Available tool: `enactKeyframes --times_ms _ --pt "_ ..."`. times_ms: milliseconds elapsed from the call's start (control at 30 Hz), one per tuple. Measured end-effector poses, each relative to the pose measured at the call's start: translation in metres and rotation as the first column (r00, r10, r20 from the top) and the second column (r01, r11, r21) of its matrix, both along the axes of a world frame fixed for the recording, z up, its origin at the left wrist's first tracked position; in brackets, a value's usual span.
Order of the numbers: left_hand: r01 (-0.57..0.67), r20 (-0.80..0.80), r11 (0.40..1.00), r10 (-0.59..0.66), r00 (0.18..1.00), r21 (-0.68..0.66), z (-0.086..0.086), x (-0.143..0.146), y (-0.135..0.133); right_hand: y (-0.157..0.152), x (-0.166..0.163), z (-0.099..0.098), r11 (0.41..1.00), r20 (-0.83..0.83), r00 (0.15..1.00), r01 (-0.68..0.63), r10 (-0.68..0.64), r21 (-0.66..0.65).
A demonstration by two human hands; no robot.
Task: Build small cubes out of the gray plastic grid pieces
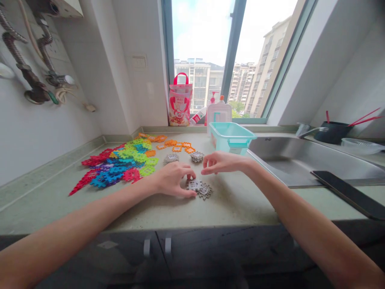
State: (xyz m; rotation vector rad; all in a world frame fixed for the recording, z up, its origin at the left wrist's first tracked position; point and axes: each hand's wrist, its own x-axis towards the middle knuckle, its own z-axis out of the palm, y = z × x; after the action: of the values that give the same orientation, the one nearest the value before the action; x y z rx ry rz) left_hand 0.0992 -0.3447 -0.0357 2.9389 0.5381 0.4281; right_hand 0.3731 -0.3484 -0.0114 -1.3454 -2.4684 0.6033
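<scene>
My left hand (pixel 174 179) is low over the counter, its thumb and fingers curved around the edges of a flat grey notched building piece (pixel 194 184). A second grey notched piece (pixel 205 191) lies against it on the right, partly overlapping. My right hand (pixel 221 162) hovers to the right with fingers loosely bent and a gap at the thumb; nothing shows in it. Just beyond its fingertips sits a small stack of grey pieces (pixel 197 156). Another grey pile (pixel 171 158) is behind my left hand.
Red, blue, green and orange notched pieces (pixel 120 160) are heaped on the left of the counter (pixel 240 204). A turquoise plastic box (pixel 233 140) stands behind my right hand. To the right are a steel sink (pixel 279 160) and a dark phone-like slab (pixel 345 192) by its edge.
</scene>
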Motion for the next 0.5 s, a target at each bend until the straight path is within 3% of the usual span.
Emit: enactKeyframes --times_ms 67,133,267,367,433,500 --pt "-0.037 -0.015 0.999 0.037 0.999 -0.015 0.001 -0.004 0.005 -0.018 -0.006 0.003 1.0 0.102 0.995 0.003 0.0 -0.027" --pt "-0.062 -0.009 0.998 0.062 0.998 -0.009 0.007 -0.013 0.016 -0.034 -0.018 0.0 0.998 0.145 0.989 0.007 -0.017 0.067" --pt "-0.246 0.226 0.969 0.239 0.944 0.001 0.018 -0.038 0.05 -0.055 -0.041 -0.005 0.985 0.213 0.976 -0.074 0.039 0.157" --pt "-0.397 0.349 0.916 0.392 0.851 -0.06 0.015 -0.052 0.076 -0.05 -0.045 -0.004 0.979 0.168 0.981 -0.12 0.092 0.163" --pt "-0.435 0.322 0.894 0.445 0.836 -0.107 0.009 -0.056 0.086 -0.036 -0.04 -0.003 0.978 0.077 0.991 -0.119 0.107 0.173" --pt "-0.453 0.271 0.882 0.471 0.84 -0.128 0.003 -0.055 0.09 -0.018 -0.031 -0.005 0.97 -0.029 0.999 -0.031 0.039 0.243"
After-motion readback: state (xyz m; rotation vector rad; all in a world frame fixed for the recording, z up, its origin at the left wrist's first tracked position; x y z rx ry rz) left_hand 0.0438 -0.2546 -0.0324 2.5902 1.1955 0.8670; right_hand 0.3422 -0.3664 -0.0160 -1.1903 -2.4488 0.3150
